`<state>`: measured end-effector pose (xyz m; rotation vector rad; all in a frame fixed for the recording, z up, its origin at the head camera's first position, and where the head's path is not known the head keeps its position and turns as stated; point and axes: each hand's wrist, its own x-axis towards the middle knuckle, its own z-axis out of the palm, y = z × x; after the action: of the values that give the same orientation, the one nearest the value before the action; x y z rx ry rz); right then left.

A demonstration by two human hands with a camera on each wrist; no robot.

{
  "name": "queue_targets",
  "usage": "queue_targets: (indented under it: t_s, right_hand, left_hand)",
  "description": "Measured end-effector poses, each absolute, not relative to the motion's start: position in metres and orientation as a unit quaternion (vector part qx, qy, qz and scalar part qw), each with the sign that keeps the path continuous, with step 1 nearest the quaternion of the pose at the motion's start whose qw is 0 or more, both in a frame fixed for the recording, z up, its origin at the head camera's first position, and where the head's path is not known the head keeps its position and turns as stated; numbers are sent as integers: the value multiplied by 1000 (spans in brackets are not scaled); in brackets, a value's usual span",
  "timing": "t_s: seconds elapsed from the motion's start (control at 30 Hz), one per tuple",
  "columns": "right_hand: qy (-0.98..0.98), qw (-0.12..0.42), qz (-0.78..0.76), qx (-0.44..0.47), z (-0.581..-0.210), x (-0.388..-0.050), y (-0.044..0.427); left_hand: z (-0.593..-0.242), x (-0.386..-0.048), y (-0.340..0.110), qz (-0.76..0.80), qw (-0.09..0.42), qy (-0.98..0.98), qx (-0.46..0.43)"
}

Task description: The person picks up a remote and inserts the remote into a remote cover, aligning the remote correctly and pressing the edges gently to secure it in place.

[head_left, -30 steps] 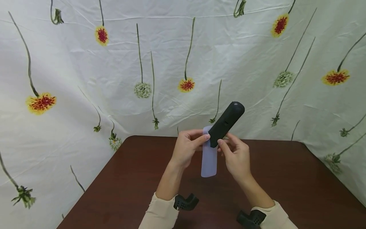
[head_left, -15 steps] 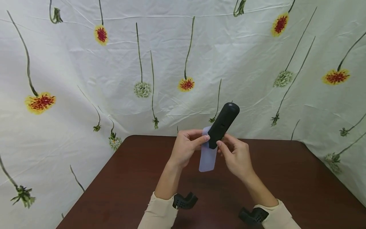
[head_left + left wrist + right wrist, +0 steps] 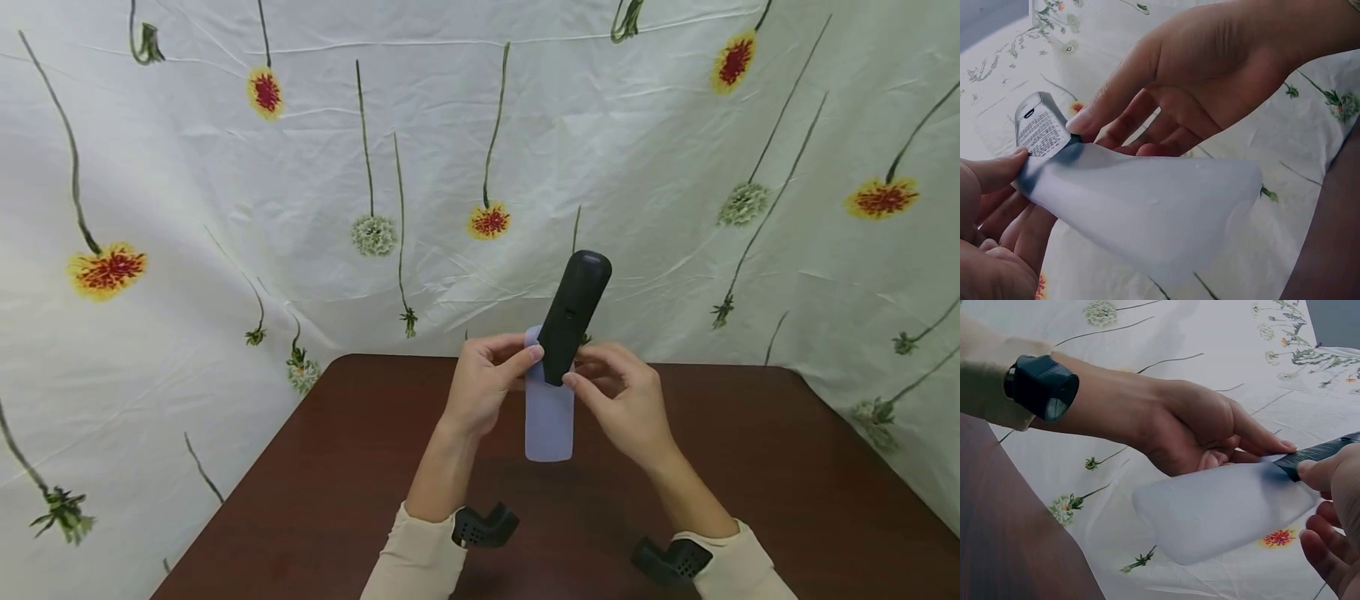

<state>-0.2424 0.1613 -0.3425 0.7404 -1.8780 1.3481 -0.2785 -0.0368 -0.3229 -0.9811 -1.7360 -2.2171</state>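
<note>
A black remote-like device [image 3: 576,312] leans up and to the right, its lower end against a translucent pale purple sleeve [image 3: 549,425] that hangs below it. The left hand [image 3: 480,383] pinches the sleeve and the device's lower left edge between thumb and fingers. At the device's lower right edge, the right hand [image 3: 626,404] pinches with its thumb in front and fingers behind. In the left wrist view the device [image 3: 1041,125] shows a printed label, and its end reaches the mouth of the wide, flat sleeve [image 3: 1160,206]. Fingers behind the sleeve are partly hidden.
A dark reddish-brown table [image 3: 337,467] lies beneath the hands. Behind it hangs a white cloth [image 3: 300,192] printed with flowers and stems. Black wrist-worn cameras stick out at the left sleeve cuff [image 3: 486,527] and the right sleeve cuff [image 3: 671,561].
The black device has swung more upright, its top moving left. The purple sleeve's lower end has swung left and then back to hang nearly straight. Both hands keep their hold.
</note>
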Motion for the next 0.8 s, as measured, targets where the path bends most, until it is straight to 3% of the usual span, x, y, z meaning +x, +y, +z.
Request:
queue_targets:
  t_s: [0.23,0.6,0.8]
  right_hand:
    - [-722,311,516,341,-341,-243,164]
    - [-720,422,418,359,-343,-246,160]
    - [-696,489,428,306,-340,-245,162]
  left_hand:
    - [-323,-278,-37,-779,60,-538,-316]
    - [-322,-277,-33,-772,106,-549,-302]
    - [-323,-281,-35,-772,138,-564,-258]
